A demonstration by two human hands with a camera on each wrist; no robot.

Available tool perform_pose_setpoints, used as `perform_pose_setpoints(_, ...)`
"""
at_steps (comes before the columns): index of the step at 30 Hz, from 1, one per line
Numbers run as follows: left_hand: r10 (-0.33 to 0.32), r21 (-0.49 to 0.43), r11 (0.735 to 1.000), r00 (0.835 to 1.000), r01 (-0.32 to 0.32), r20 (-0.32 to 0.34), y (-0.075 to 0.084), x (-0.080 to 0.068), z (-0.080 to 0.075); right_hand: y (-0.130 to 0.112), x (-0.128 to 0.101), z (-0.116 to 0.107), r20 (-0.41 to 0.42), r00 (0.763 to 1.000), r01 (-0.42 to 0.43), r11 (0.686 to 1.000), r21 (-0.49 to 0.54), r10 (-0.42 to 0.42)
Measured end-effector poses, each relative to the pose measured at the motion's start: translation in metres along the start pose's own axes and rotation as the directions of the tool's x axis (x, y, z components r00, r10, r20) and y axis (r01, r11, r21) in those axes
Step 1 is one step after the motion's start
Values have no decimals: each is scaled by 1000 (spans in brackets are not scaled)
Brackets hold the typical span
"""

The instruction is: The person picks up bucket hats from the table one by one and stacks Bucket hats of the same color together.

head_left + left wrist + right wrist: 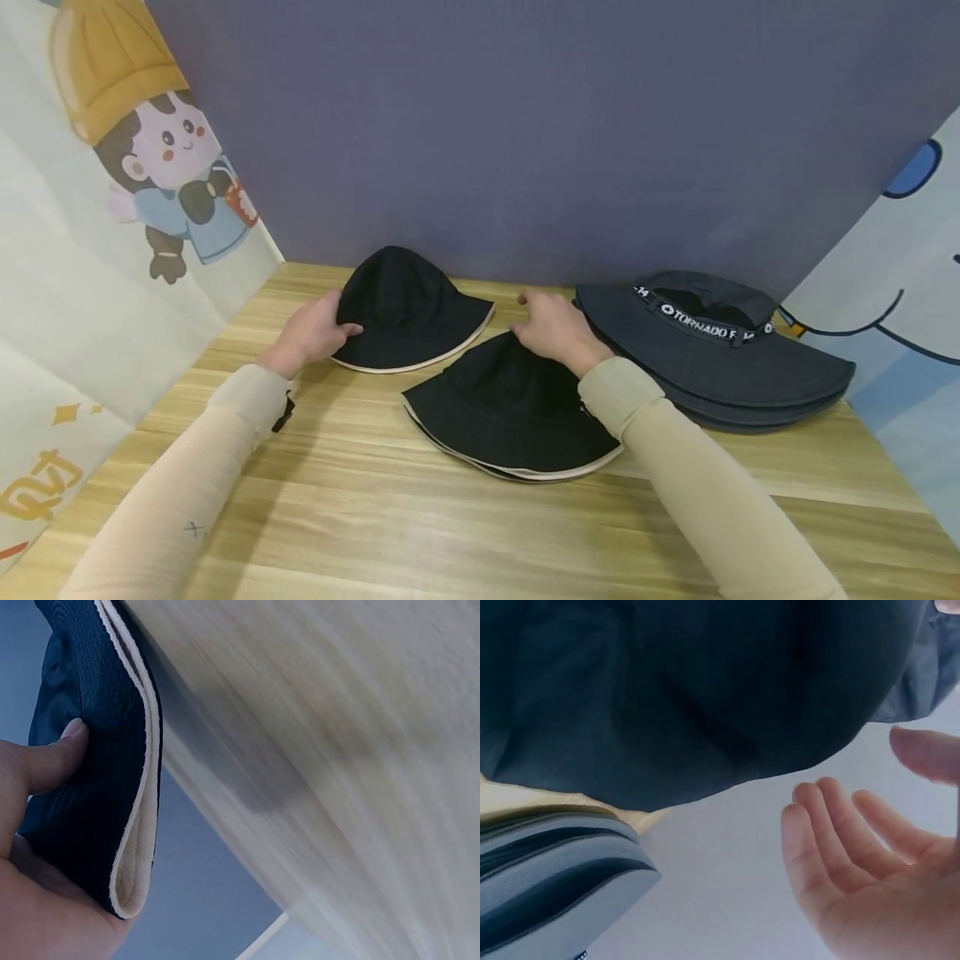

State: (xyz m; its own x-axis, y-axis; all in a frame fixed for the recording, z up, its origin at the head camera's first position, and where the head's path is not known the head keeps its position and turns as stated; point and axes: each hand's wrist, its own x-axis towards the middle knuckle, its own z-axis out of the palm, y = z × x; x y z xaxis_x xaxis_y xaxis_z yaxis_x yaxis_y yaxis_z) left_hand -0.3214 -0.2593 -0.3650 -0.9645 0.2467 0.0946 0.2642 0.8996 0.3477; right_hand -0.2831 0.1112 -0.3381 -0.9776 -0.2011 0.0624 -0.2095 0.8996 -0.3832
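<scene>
On the left of the table, my left hand grips a black bucket hat by its left side. In the left wrist view the thumb presses the outside of that hat, whose pale-edged brim is folded double. A second black bucket hat with pale brim edging lies nearer to me; more than one brim layer shows. My right hand is over the back of its crown. Seen from the right wrist, the right hand's fingers are loosely bent, apart from the dark cloth, with nothing between them.
A stack of dark wide-brimmed hats with a lettered band lies at the right, beside my right forearm. The wooden table meets a grey back wall. Printed sheets cover both sides.
</scene>
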Motion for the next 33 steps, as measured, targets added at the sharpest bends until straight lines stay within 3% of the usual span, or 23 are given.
perform_pose_setpoints(7, 20, 7, 1000, 999, -19, -29, 3, -2, -1, -7, 17, 5, -29, 999, 41, 998, -41, -42)
perform_pose_setpoints(16, 59, 15, 998, 996, -59, -69, 10, -1, 0, -8, 28, 8, 41, 999, 12, 999, -32, -11)
perform_pose_setpoints(33, 125, -30, 991, 985, -130, -119, 9, -6, -2, -9, 34, 14, 78, 997, 6, 999, -36, -3)
